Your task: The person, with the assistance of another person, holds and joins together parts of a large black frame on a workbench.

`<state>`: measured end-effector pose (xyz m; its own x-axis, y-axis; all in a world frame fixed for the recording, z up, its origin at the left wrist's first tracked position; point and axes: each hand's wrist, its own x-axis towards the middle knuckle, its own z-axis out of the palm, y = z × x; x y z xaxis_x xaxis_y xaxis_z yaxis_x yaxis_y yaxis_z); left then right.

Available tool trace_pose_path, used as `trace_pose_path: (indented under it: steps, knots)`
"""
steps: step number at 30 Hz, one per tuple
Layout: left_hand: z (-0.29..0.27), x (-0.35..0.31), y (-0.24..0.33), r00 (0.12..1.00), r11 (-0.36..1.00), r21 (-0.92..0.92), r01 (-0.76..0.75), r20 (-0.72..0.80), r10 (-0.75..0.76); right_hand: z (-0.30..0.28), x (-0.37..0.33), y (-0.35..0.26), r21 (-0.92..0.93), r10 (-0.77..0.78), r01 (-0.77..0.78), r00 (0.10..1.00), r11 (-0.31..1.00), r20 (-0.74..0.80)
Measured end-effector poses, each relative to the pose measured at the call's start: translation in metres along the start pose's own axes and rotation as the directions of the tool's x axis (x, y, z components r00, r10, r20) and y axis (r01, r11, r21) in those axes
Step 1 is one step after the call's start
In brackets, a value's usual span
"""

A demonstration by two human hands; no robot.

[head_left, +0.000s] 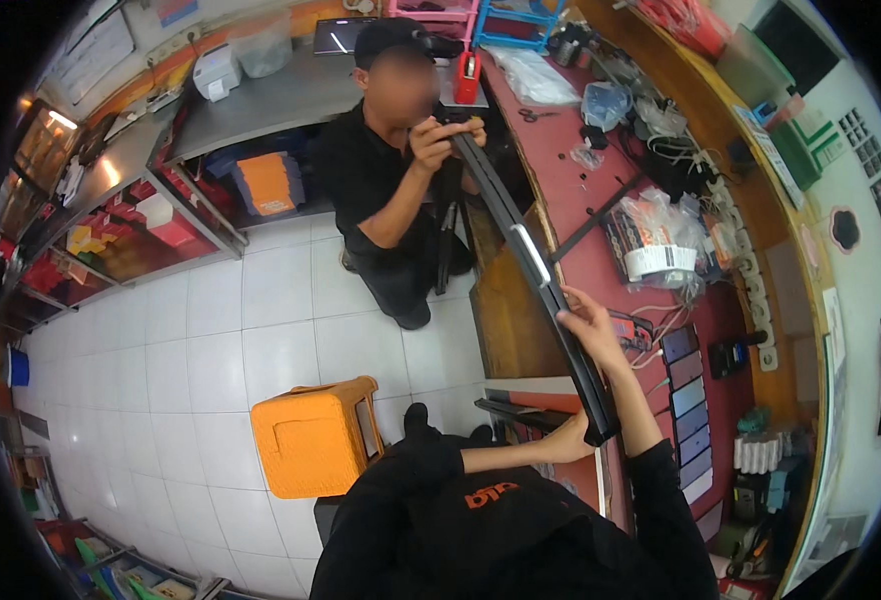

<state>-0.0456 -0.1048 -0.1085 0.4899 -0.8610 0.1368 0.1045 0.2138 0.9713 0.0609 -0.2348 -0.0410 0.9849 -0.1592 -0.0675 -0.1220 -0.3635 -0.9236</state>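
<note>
Two people hold a long black bar (pixel 551 298) slantwise between them, alongside a red tabletop (pixel 551 170).
The wearer's right hand (pixel 591 325) grips the bar just below its pale section (pixel 531 255), thumb on one side and fingers on the other; the left hand (pixel 568 440) touches the near end, but its fingers are hidden behind the bar, so I cannot tell how it closes. The far end is in the raised hands (pixel 445 142) of a crouching co-worker (pixel 376 190) in black. On the tabletop, a row of phones (pixel 690 398) lies to the right, with plastic-wrapped packages (pixel 661 250) beyond. An orange stool (pixel 311 445) stands on the tiled floor (pixel 206 370).
</note>
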Motion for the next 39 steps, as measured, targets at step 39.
trace_pose_path:
  steps: [39]
  knots:
    - [0.005,0.001,0.007,0.995,0.996,-0.004,-0.092,-0.026,0.092,-0.021,-0.313,0.096,-0.684,0.421,-0.616,0.781,0.391,-0.462]
